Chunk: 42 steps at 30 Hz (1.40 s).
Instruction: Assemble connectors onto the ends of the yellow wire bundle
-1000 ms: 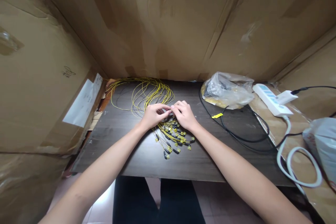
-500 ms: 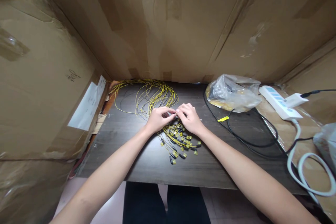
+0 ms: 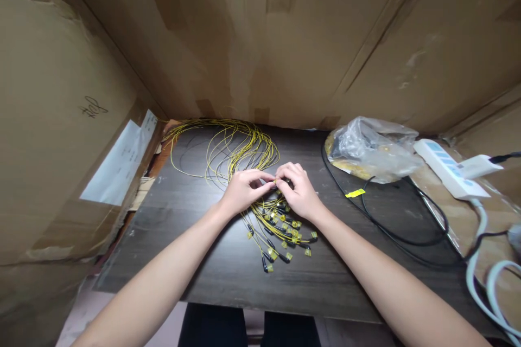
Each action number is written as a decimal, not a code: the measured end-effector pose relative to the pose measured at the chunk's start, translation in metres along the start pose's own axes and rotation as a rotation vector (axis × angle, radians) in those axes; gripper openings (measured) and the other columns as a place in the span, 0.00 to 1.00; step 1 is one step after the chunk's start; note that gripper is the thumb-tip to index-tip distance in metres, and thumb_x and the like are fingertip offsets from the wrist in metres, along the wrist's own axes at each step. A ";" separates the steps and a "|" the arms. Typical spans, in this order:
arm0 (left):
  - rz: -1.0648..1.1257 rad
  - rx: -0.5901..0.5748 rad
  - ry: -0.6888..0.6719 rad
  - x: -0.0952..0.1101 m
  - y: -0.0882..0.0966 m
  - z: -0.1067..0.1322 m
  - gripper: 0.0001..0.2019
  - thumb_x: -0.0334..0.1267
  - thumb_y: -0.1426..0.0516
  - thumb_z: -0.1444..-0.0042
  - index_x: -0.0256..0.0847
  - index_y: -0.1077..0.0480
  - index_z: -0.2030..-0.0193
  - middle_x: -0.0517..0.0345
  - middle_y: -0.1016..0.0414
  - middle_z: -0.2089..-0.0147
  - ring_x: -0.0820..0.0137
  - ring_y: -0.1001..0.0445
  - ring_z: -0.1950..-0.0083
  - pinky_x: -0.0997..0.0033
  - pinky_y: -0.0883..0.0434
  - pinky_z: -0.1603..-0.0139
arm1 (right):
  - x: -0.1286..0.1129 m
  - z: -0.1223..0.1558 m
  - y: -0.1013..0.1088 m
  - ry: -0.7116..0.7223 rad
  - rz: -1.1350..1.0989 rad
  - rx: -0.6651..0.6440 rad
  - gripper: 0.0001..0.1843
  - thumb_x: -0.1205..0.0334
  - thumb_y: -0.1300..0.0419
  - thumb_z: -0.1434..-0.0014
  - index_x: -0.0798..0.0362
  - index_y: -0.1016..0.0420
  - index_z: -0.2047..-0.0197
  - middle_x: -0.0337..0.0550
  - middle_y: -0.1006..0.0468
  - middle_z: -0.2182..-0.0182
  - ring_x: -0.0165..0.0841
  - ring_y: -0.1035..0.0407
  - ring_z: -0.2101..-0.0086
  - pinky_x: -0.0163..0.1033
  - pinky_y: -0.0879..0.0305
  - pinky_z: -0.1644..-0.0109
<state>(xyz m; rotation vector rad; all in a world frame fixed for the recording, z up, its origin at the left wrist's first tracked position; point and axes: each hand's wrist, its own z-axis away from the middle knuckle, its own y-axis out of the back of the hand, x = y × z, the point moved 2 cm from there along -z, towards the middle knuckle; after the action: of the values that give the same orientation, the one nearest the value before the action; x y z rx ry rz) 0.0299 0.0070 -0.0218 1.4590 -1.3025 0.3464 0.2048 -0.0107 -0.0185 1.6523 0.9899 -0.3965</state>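
Observation:
Thin yellow cables (image 3: 254, 143) loop across the back of the dark table and run forward under my hands. Their ends fan out in front as several black connectors with clear yellow caps (image 3: 294, 234). Above this bundle, my left hand (image 3: 247, 191) is closed, thumb and forefinger pinching one cable connector. My right hand (image 3: 299, 191) meets it from the other side, its fingertips closed on the same connector. Only a small yellowish bit of it shows between the fingertips; the rest is hidden by my fingers.
A clear plastic bag (image 3: 372, 149) with yellow contents lies at the back right. Beside it are a black cable (image 3: 401, 233) with a yellow tag (image 3: 355, 193) and a white power strip (image 3: 450, 168). Cardboard walls (image 3: 244, 54) enclose the dark table (image 3: 183, 227).
The camera view has shifted slightly. Both hands stay together at the connector, with only small changes in the fingers; a yellowish bit now shows between them.

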 end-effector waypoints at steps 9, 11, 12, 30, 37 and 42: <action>-0.022 0.034 -0.026 0.002 -0.001 -0.002 0.05 0.33 0.36 0.43 0.38 0.19 0.60 0.56 0.18 0.65 0.75 0.24 0.71 0.76 0.26 0.67 | 0.000 -0.001 -0.003 -0.027 0.086 -0.037 0.20 0.58 0.51 0.31 0.50 0.32 0.75 0.44 0.23 0.63 0.40 0.36 0.57 0.48 0.44 0.51; -0.022 0.047 -0.017 0.003 -0.002 -0.003 0.05 0.34 0.37 0.43 0.38 0.20 0.61 0.56 0.18 0.66 0.75 0.24 0.71 0.76 0.27 0.67 | 0.000 -0.001 -0.002 -0.034 0.085 -0.023 0.19 0.57 0.51 0.31 0.50 0.32 0.73 0.44 0.24 0.64 0.40 0.36 0.57 0.48 0.44 0.51; -0.023 0.045 -0.018 0.003 -0.002 -0.003 0.05 0.34 0.37 0.43 0.37 0.20 0.61 0.55 0.18 0.66 0.75 0.25 0.72 0.76 0.27 0.68 | 0.001 -0.001 -0.002 -0.038 0.079 -0.009 0.16 0.57 0.50 0.32 0.50 0.31 0.72 0.44 0.24 0.64 0.41 0.36 0.57 0.48 0.44 0.51; -0.050 0.052 -0.041 0.005 -0.002 -0.002 0.06 0.37 0.37 0.42 0.37 0.20 0.61 0.56 0.19 0.67 0.77 0.27 0.74 0.78 0.29 0.71 | 0.007 0.001 -0.001 0.020 -0.013 0.048 0.05 0.62 0.44 0.39 0.49 0.29 0.68 0.44 0.25 0.61 0.43 0.34 0.55 0.50 0.41 0.47; -0.071 0.045 -0.051 0.005 -0.002 -0.002 0.06 0.36 0.37 0.43 0.37 0.20 0.61 0.57 0.19 0.68 0.77 0.27 0.74 0.78 0.28 0.71 | 0.007 0.000 -0.005 0.033 0.036 0.047 0.17 0.56 0.49 0.31 0.50 0.29 0.71 0.45 0.25 0.63 0.40 0.35 0.57 0.49 0.42 0.48; -0.067 0.059 -0.070 0.005 -0.003 -0.003 0.05 0.34 0.37 0.44 0.36 0.20 0.62 0.58 0.19 0.69 0.77 0.27 0.75 0.79 0.29 0.72 | 0.007 0.000 -0.004 0.008 0.077 0.024 0.19 0.56 0.50 0.31 0.50 0.30 0.72 0.45 0.25 0.65 0.41 0.35 0.57 0.48 0.43 0.50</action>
<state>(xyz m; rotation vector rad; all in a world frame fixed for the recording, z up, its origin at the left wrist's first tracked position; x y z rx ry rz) 0.0355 0.0061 -0.0179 1.5734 -1.3049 0.2938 0.2062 -0.0072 -0.0259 1.7095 0.9274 -0.3514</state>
